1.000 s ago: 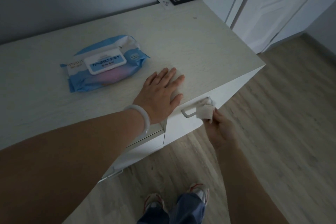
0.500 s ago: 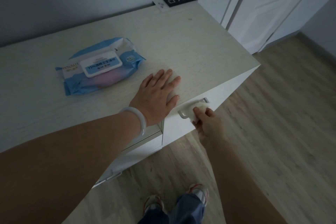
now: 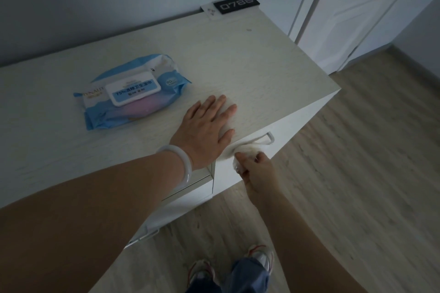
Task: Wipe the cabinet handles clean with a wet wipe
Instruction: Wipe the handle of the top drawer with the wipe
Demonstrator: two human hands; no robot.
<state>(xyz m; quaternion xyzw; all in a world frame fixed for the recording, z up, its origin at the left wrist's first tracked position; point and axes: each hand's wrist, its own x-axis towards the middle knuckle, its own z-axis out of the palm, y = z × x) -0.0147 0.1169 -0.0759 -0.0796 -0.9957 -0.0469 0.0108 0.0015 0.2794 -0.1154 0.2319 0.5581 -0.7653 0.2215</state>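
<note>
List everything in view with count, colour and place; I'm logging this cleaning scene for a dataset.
wet wipe: 1, white, wrapped round the near end of the handle, in the right hand
cabinet handle: 1, silver, on the cabinet front below the top edge
second handle: 1, pale, lower on the cabinet front
cabinet: 1, off-white, against the wall
wet wipe pack: 1, blue and white, on the cabinet top, lid closed
number plate: 1, black, back edge of the top
door: 1, white, far right
bracelet: 1, pale, left wrist
shoes: 2, light, on the floor
left hand: flat on the top
right hand: grips the wipe
</note>
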